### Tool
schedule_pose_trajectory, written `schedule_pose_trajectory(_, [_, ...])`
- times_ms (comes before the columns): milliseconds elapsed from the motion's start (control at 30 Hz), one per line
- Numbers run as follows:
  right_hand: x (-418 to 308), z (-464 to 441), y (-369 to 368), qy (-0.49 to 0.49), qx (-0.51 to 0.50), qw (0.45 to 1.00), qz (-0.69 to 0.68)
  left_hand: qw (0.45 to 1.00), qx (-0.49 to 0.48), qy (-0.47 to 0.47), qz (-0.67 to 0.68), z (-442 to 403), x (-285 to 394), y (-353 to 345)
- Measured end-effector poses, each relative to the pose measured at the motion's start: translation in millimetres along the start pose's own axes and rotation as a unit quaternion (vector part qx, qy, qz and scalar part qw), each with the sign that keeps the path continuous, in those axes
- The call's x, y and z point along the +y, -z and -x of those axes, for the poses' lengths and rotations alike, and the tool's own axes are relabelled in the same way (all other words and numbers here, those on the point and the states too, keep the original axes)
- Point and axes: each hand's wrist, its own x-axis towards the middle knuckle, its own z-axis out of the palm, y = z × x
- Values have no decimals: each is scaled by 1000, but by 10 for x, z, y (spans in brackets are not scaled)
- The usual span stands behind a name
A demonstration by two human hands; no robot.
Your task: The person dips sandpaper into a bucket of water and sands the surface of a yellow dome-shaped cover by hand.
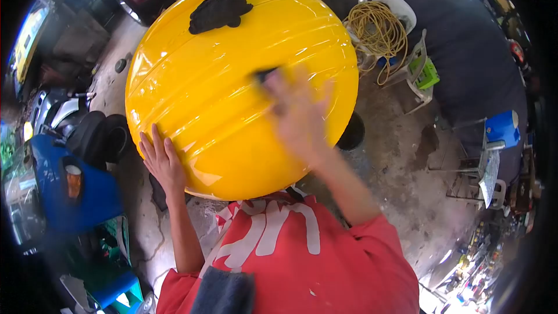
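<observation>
A large glossy yellow panel (232, 166), ridged and rounded like a car hood, lies in front of me. My left hand (163, 166) rests open on its near left edge, fingers spread. Over the middle right of the panel, my right hand (296, 116) is smeared by motion. A small dark pad (266, 74) shows at its fingertips and seems held against the surface; blur hides its exact kind. Toward the far edge lies a crumpled black cloth (221, 11), which neither hand touches.
A coiled yellow hose (378, 32) hangs over a white chair (415, 75) at the right. To the left are a blue body panel (72, 183) and black tyres (102, 136). Dark sheeting (459, 40) covers something large at right. A dark cloth (224, 291) lies over my shirt.
</observation>
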Motion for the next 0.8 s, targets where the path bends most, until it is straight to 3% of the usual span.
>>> schedule_pose_trajectory(67, [800,-231,311,-64,-1,987,149,1000,22,22,3,25,42,-48])
schedule_pose_trajectory(133, [1294,-314,365,-168,-16,974,150,998,52,45,-10,45,42,-90])
schedule_pose_trajectory(233, [404,-133,66,-59,59,993,87,997,56,47,-12,51,15,-121])
schedule_pose_trajectory(300, [-450,-16,-117,24,-34,999,-27,997,50,54,5,50,70,-61])
schedule_pose_trajectory(333, [-509,34,-140,29,-36,998,-41,997,53,56,28,65,47,-68])
schedule_pose_trajectory(400, [-599,48,-182,138,-72,986,-61,992,65,84,68,106,-99,-140])
schedule_pose_trajectory(467, [119,-60,6,76,-33,996,-18,985,80,117,101,101,-171,-149])
schedule_pose_trajectory(500, [600,-152,-11,12,-5,996,-84,976,90,145,134,127,-139,-152])
schedule_pose_trajectory(533, [851,-264,331,-4,0,984,177,965,100,174,167,152,-111,-170])
schedule_pose_trajectory(567, [1168,-339,379,-90,-28,981,170,945,124,202,226,164,-73,-195])
schedule_pose_trajectory(600, [1374,-313,226,-89,14,977,191,941,120,226,222,191,-29,-190])
schedule_pose_trajectory(700, [378,-149,22,-34,36,997,58,936,114,252,218,156,76,-125])
schedule_pose_trajectory(800, [-780,140,-206,120,-52,987,-89,937,100,251,222,170,-30,-150])
